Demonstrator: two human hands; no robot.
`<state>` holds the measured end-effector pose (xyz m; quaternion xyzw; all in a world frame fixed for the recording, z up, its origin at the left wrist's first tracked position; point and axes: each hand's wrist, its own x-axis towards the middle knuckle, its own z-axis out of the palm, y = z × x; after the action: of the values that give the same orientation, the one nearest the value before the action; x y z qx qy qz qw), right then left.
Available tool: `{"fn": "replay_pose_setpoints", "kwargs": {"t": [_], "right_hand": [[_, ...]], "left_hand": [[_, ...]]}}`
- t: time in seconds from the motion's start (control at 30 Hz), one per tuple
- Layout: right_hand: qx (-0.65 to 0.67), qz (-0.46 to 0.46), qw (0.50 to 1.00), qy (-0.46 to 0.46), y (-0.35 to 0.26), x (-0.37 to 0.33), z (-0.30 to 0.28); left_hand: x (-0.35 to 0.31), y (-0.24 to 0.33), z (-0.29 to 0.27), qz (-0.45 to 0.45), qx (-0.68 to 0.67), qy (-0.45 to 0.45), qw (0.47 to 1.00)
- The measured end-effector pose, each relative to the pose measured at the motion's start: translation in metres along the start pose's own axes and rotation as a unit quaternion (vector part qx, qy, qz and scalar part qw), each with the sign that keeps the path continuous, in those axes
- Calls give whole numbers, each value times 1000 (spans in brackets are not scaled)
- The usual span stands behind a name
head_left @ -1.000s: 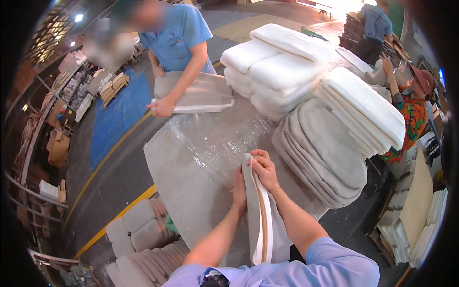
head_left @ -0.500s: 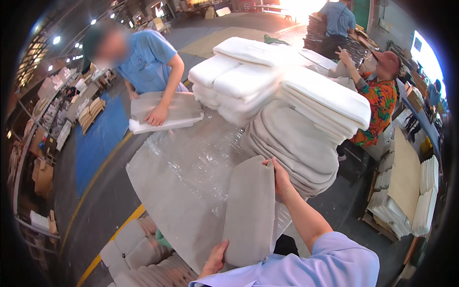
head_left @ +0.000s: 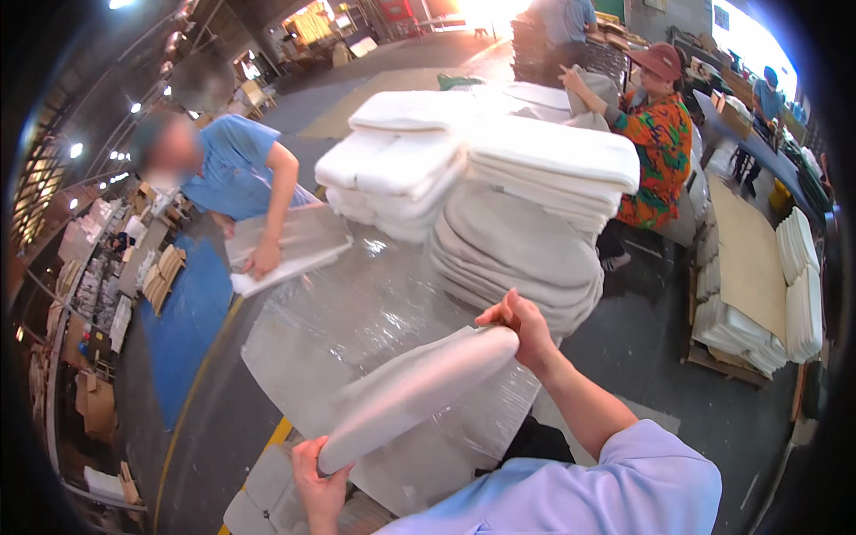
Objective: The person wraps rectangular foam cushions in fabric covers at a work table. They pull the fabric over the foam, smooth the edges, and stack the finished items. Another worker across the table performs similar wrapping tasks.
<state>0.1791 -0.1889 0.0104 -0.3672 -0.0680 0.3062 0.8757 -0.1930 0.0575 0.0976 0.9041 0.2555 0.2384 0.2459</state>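
Observation:
A long grey padded piece with rounded ends (head_left: pixel 419 388) is tilted on its edge above the plastic-covered table (head_left: pixel 294 330). My left hand (head_left: pixel 319 481) grips its near left end, fingers and thumb wrapped around the tip. At the far right end my right hand (head_left: pixel 522 328) pinches the edge, its fingers bent over the rim. Just beyond that hand lies a stack of grey fabric covers (head_left: pixel 513 250). White padding slabs (head_left: pixel 553 152) rest on top of it, and another white pile (head_left: pixel 392 165) stands to its left.
Across the table at left, a person in a blue shirt (head_left: pixel 236 160) presses on a grey-and-white pad (head_left: pixel 294 245). Another person in a patterned shirt (head_left: pixel 655 147) works at the far right. A pallet of stacked sheets (head_left: pixel 749 285) stands right; grey pads (head_left: pixel 267 499) lie below the table's near-left edge.
The grey padded piece was lying flatter and nearly upright in view; it is now turned on its edge and slanted. My left hand has moved left, and my right hand still holds the far end.

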Motion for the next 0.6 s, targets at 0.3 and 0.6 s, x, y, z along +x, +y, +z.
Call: {"fn": "replay_pose_setpoints", "kwargs": {"t": [0.3, 0.6], "right_hand": [[-57, 83, 972, 212, 72, -102, -101], [-80, 70, 990, 91, 49, -99, -91]], "left_hand": [[-110, -18, 71, -33, 43, -129, 990], [-119, 9, 44, 80, 62, -112, 989]]}}
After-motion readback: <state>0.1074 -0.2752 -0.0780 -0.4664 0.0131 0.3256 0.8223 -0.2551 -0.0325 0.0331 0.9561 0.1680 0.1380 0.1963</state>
